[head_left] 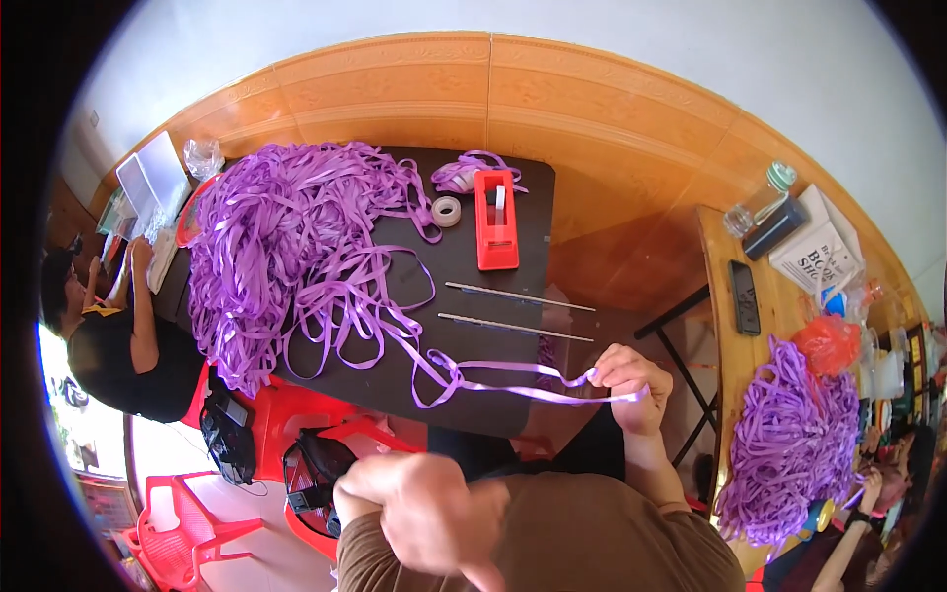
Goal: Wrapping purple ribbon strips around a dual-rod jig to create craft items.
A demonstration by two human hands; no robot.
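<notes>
My right hand (636, 387) is closed on a purple ribbon (513, 387) at the right, just past the edge of the dark table. From those fingers two strands run left to a loose loop and on to a large heap of purple ribbon (286, 237) on the table. My left hand (434, 518) is raised close in front of my body, apart from the ribbon and blurred; a finger and the thumb stick out with nothing visible between them. Two thin rods (518, 296) lie side by side between the ribbon strands and a red tape dispenser (496, 232).
Beside the dispenser are a tape roll (446, 211) and a small purple bundle (464, 175). A wooden table (735, 345) on the right bears a phone (745, 298) and another ribbon heap (789, 444). Red chairs (192, 528) stand lower left. People sit at both sides.
</notes>
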